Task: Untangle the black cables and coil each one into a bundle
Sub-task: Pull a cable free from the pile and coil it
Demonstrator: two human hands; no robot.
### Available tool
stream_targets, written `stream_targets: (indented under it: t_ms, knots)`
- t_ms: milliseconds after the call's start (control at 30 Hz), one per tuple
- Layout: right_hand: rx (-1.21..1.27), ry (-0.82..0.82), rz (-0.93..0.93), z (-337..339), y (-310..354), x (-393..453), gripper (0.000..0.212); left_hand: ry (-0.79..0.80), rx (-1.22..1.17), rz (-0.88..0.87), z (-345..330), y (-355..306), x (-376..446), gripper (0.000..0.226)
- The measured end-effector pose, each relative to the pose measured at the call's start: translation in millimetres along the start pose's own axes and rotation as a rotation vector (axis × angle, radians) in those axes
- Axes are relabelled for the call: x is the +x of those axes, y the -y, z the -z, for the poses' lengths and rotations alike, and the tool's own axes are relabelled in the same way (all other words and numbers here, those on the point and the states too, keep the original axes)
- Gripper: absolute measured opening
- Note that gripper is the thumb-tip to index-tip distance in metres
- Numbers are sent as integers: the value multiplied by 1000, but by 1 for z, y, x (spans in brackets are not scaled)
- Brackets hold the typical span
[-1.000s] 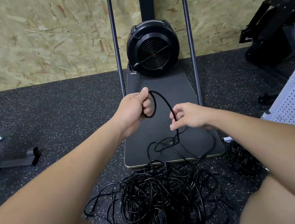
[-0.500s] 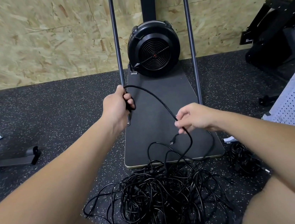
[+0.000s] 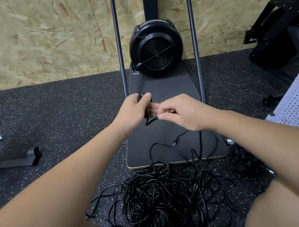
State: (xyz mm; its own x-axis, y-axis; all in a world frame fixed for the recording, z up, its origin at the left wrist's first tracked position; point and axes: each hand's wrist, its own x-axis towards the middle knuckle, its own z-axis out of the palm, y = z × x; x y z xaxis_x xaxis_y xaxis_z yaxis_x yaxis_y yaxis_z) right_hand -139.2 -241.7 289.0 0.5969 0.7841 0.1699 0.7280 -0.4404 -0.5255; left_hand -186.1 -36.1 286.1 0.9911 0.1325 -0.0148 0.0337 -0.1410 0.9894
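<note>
Here both hands, left hand [image 3: 135, 111] and right hand [image 3: 180, 112], pinch 1 black cable [image 3: 150, 121] between them.

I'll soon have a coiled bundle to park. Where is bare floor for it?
Bare speckled floor lies left of the black board, between the wall and the low black stand. Crowded: the cable tangle before the board's near edge, and a smaller cable heap at its right corner.
</note>
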Motion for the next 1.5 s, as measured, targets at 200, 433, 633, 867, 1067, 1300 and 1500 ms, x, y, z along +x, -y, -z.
stream_targets:
  t_ms: [200, 433, 633, 867, 1067, 1300, 1500]
  knots:
    - [118, -274, -12, 8, -13, -1, 11, 177, 78, 38, -13, 0, -5, 33]
    - [164, -337, -84, 15, -20, -2, 9, 229, -61, 108, -11, 1, -2, 39]
    - [269, -250, -415, 13, -39, -4, 40, 212, -111, 43, -13, 6, -4, 39]
    - [378, 128, -701, -7, -90, -20, 56, 24, -251, 32, 1, 2, 2, 33]
    - [746, 39, -796, -11, -80, -14, 27, -36, -234, 34, 0, 6, 5, 36]
    - [85, -227, -653, -6, -82, -7, 22, -183, -268, 96, 9, 13, 12, 29]
    - [-266, 272, -237, -11, -35, -2, 25, -173, -185, 78, 4, 15, 10, 23]
